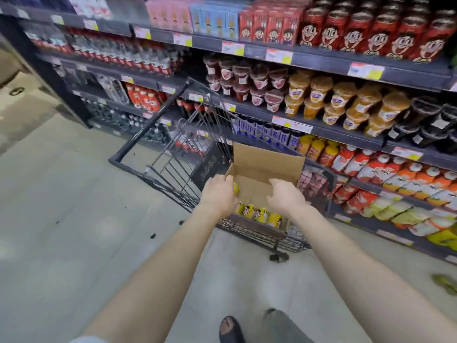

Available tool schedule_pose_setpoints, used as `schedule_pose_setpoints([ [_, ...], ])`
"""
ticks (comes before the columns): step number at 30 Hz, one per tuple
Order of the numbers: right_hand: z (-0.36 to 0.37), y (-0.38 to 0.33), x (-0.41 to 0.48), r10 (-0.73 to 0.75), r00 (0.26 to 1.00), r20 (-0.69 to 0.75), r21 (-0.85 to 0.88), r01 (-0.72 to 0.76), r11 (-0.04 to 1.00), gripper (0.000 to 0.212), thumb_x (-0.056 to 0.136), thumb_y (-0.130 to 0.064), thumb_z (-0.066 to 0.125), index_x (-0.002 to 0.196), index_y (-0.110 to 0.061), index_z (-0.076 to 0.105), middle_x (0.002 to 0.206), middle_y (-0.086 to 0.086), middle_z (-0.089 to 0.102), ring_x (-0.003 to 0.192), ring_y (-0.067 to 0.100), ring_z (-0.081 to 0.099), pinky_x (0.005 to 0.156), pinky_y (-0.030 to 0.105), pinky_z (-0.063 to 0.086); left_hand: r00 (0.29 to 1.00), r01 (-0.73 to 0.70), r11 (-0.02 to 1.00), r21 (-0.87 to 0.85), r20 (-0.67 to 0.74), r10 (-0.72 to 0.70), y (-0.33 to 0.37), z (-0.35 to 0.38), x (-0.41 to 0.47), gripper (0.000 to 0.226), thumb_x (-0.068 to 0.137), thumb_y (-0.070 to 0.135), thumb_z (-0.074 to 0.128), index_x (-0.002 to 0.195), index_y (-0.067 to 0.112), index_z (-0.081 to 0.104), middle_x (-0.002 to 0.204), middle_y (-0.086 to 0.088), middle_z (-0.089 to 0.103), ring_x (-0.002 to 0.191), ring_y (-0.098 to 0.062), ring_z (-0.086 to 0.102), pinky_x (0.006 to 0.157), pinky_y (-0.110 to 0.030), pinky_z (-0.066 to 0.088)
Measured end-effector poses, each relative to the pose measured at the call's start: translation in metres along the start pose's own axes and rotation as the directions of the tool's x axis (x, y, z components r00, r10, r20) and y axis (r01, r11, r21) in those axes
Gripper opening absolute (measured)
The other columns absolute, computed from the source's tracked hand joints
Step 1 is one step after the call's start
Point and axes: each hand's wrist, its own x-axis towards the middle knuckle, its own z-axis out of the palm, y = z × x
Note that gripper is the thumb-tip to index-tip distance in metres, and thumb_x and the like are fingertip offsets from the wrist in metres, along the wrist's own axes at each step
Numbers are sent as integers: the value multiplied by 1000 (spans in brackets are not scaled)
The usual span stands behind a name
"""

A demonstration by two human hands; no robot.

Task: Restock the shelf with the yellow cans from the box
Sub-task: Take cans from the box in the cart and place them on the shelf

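An open cardboard box (268,160) sits in a black wire shopping cart (170,164) parked against the shelf (331,129). A row of yellow cans (258,213) with a cartoon figure stands along the box's near side. My left hand (218,195) reaches into the left part of the box, its fingers curled round another yellow can (236,188), of which only a sliver shows. My right hand (286,197) hovers over the right part of the box with loosely bent fingers and nothing in it. The rest of the box floor is bare cardboard.
The shelf rows hold red cartoon cans (371,33), fruit cups (346,102), dark blue cans (267,132) and juice bottles (385,174). The cart's handle (150,125) juts up to the left. Tiled floor (74,219) lies left of the cart. My foot (230,329) is at the bottom.
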Motion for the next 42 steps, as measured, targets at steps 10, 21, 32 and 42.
schedule_pose_setpoints([
  [10,47,4,139,151,972,179,102,-171,980,34,86,-17,53,117,-9,65,115,14,70,105,34,67,84,38,57,986,8,999,-50,165,1,-33,41,137,46,94,32,56,134,9,48,137,-15,54,129,-33,50,108,-40,36],
  [21,117,61,237,412,814,409,140,-502,853,34,92,-17,58,124,-9,63,113,13,70,90,28,65,73,27,52,870,27,994,-103,492,27,-24,142,246,51,98,40,56,138,11,47,137,-16,56,126,-37,56,102,-42,45],
  [32,229,133,258,647,601,469,155,-777,610,31,99,-20,56,121,2,62,118,19,67,109,33,64,74,32,45,730,96,963,-252,675,104,22,280,276,55,96,48,61,143,23,50,141,-8,57,127,-32,58,102,-42,51],
  [42,287,154,262,696,549,463,255,-835,488,67,84,-29,78,134,-4,43,132,20,54,122,37,54,92,38,46,714,-154,981,-115,673,191,45,351,292,93,82,81,57,147,15,48,152,-7,34,141,-29,28,120,-41,28],
])
